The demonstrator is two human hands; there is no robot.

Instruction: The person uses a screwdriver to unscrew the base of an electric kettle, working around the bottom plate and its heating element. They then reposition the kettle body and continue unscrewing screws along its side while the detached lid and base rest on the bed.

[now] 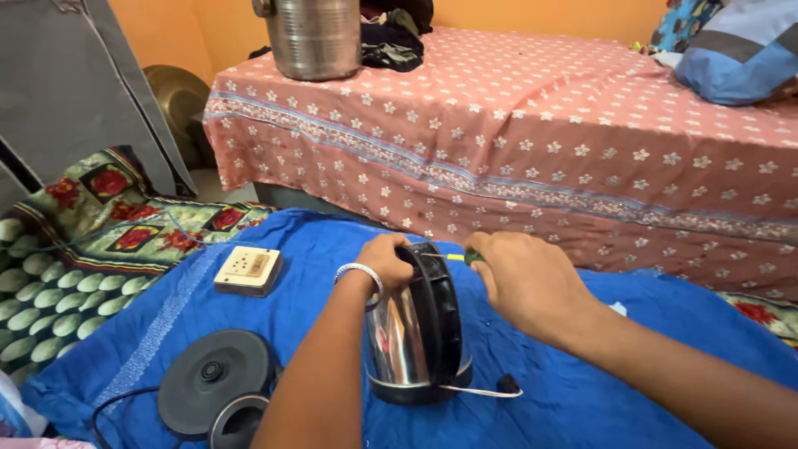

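Nearest, at the bottom edge: a round black kettle base (212,378) with its cord, a smaller black lid (239,420) touching it, both on the blue cloth (582,399). Just beyond, mid-cloth: a steel electric kettle (413,333) lying on its side, black bottom turned up. Left hand (384,262) clamped over the kettle's upper rim; right hand (525,278) closed around a green-handled screwdriver (463,258), tip against the black bottom. Open blue cloth to the right, little room left of the kettle. Further left, a cream socket box (248,270) near the cloth's edge, patterned bedding (100,216) beside. Behind, close: a bed in pink flowered sheet (540,141), steel pot (314,37) on top, orange wall (549,12).
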